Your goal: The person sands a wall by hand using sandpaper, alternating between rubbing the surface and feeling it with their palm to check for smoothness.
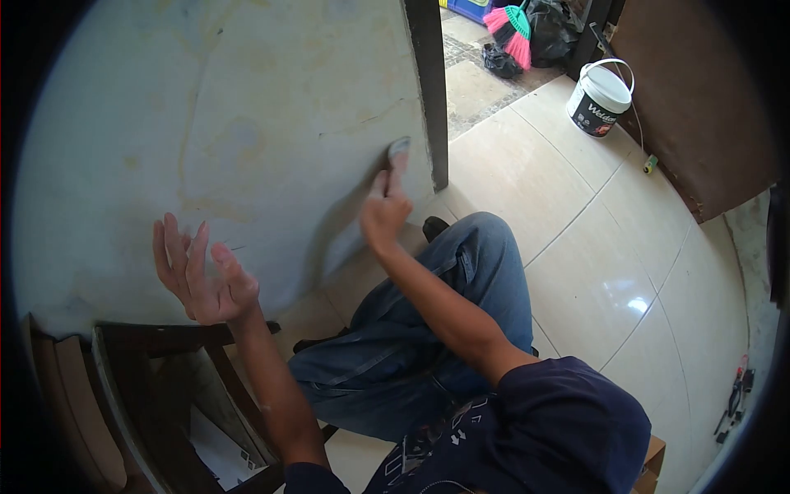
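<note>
The small pale piece (399, 149) sits just beyond the stretched fingers of the person's right hand (385, 216), on the far side of that hand and a little to its right. Its long axis runs roughly in line with the forearm's reach up the pale wall (271, 90), leaning slightly right, with the rounded end farthest from the person. The right hand is plainly the nearer one; the left hand (207, 280) is well apart, nearer the person and to the left.

The piece is by the wall's right edge, just left of the dark frame (434, 107) and apart from it. It looks whitish with a greyer edge, short, narrow and blunt at the far end. I can't tell from here whether it is a blade, a pad or a folded scrap, and the blur hides whether all of it touches the wall.

The right hand has its fingers drawn in on the piece, one stretched out along it, the thumb side toward the left; exactly how the grip sits is not clear. The left hand is empty, palm turned up, fingers spread and loosely bent, held above the dark wooden furniture (177, 335) in front of the wall. Both forearms reach out past the bent, jeans-clad legs (485, 272).
</note>
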The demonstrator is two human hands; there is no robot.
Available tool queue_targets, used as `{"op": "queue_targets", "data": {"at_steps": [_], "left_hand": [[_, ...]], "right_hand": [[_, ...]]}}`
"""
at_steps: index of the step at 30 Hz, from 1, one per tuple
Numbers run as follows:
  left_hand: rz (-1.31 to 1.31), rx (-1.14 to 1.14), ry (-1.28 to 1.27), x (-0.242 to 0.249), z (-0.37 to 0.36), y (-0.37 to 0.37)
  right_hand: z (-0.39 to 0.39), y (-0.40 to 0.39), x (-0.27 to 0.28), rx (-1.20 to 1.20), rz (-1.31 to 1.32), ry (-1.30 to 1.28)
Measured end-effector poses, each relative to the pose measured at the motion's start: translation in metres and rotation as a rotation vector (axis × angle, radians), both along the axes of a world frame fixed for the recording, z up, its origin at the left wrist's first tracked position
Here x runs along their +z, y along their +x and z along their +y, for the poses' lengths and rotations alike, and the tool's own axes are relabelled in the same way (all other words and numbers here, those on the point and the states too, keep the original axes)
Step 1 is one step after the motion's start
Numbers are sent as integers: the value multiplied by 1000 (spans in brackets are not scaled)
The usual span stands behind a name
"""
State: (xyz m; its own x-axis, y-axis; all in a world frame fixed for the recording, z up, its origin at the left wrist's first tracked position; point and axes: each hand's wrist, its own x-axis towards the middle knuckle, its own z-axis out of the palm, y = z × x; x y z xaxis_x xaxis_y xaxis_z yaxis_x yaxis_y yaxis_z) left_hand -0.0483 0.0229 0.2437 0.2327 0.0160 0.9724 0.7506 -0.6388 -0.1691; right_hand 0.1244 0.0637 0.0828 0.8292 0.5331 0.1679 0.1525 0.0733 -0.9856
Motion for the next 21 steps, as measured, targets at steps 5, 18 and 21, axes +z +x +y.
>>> {"op": "queue_targets", "data": {"at_steps": [5, 18, 21], "left_hand": [[-139, -187, -370, -66, 0, 10], [-322, -463, -1522, -195, -35, -8], [-218, -151, -1708, -185, -34, 2]], "right_hand": [[-40, -14, -15, 379, -216, 203], [-41, 21, -48, 1347, -1007, -205], [-36, 43, -18, 1339, -927, -196]]}}
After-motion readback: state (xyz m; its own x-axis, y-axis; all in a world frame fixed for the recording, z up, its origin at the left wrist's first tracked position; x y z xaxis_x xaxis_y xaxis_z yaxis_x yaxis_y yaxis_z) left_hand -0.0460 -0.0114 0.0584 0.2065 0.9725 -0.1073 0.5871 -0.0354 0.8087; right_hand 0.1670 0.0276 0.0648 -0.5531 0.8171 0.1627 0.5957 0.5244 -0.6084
